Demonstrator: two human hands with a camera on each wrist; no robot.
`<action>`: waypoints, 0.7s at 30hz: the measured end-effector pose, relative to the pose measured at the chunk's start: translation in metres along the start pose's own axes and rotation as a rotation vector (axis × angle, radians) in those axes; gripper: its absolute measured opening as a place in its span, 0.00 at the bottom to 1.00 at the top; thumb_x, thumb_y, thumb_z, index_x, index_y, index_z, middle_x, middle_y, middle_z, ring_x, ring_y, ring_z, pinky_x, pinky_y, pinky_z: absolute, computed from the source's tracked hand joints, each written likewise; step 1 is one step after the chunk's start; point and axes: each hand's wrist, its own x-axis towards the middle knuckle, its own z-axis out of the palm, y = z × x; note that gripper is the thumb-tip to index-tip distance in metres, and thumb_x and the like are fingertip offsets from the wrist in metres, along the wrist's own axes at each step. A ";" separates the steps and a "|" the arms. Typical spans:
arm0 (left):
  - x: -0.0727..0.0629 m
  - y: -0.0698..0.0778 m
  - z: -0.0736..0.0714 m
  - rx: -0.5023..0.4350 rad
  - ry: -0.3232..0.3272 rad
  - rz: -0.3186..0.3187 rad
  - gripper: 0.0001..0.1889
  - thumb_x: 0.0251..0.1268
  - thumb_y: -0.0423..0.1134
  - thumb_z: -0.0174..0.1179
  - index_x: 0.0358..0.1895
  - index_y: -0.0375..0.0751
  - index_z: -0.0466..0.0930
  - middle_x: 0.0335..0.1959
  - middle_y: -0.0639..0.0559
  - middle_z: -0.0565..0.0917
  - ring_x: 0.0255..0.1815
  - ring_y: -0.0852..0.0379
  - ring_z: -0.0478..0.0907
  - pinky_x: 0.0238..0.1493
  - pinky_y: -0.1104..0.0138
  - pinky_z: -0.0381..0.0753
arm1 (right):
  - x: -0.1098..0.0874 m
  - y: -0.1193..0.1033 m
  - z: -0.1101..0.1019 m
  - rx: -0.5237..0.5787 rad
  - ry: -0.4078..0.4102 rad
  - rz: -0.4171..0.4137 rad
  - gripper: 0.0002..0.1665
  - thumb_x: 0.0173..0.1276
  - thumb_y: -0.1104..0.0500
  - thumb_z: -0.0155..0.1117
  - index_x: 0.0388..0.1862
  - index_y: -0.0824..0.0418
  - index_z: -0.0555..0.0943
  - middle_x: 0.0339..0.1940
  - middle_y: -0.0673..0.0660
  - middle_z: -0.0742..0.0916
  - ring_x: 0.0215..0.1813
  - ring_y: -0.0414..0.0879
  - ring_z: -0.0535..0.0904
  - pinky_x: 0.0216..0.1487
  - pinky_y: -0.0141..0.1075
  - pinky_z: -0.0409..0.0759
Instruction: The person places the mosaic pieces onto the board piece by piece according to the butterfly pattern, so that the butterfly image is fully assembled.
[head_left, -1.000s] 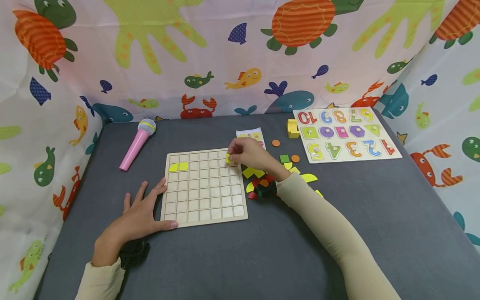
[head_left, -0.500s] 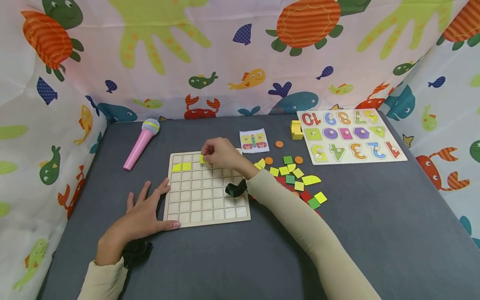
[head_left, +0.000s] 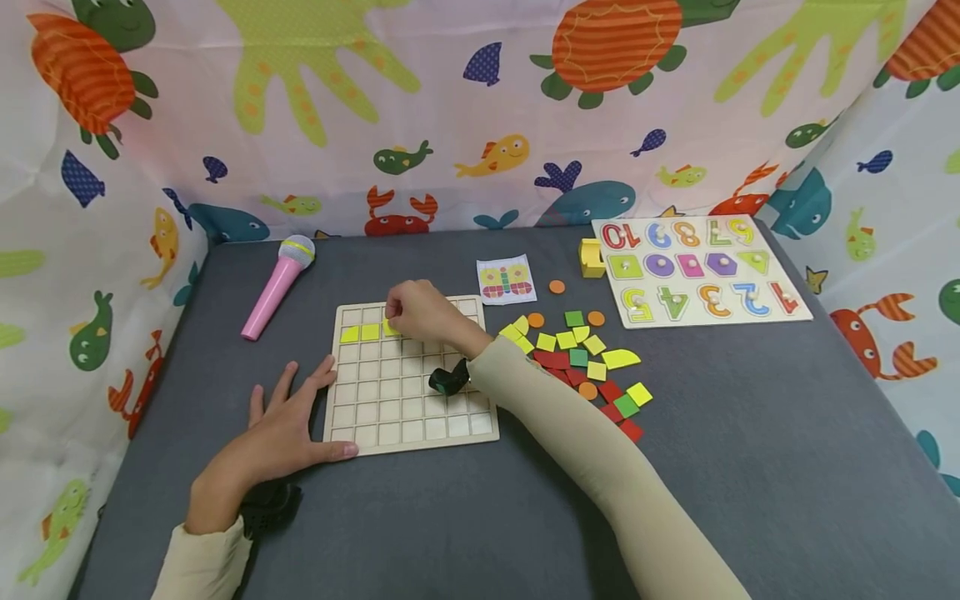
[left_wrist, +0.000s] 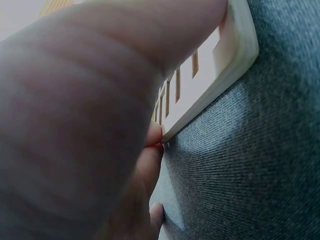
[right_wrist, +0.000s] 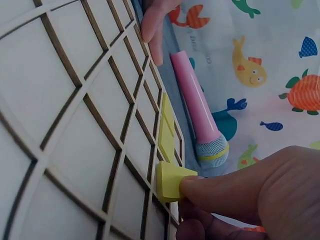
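Note:
A wooden grid board (head_left: 408, 383) lies on the table with two yellow square tiles (head_left: 360, 333) side by side in its second row from the back. My right hand (head_left: 427, 315) pinches another yellow tile (right_wrist: 170, 181) between thumb and fingers, tilted over the cell beside those two. My left hand (head_left: 273, 437) rests at the board's left side, fingers spread, its thumb on the near left corner and a fingertip at the left edge. In the left wrist view the thumb (left_wrist: 190, 25) covers part of the board's rim (left_wrist: 210, 95).
Loose yellow, red, green and orange pieces (head_left: 577, 358) lie right of the board. Behind it is a butterfly pattern card (head_left: 507, 281). A pink toy microphone (head_left: 277, 287) lies at back left, a number puzzle board (head_left: 697, 271) and yellow block (head_left: 591, 258) at back right.
My right hand has moved left across the board with the yellow tile, from the back right corner to beside the two placed tiles. My left hand has stayed at the board's edge.

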 end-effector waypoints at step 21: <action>-0.001 0.003 -0.002 -0.007 0.005 0.012 0.68 0.51 0.72 0.78 0.88 0.43 0.49 0.87 0.34 0.49 0.85 0.23 0.31 0.69 0.21 0.23 | 0.005 -0.008 0.016 -0.218 0.000 -0.084 0.20 0.72 0.75 0.55 0.22 0.57 0.70 0.21 0.50 0.67 0.28 0.42 0.57 0.32 0.33 0.56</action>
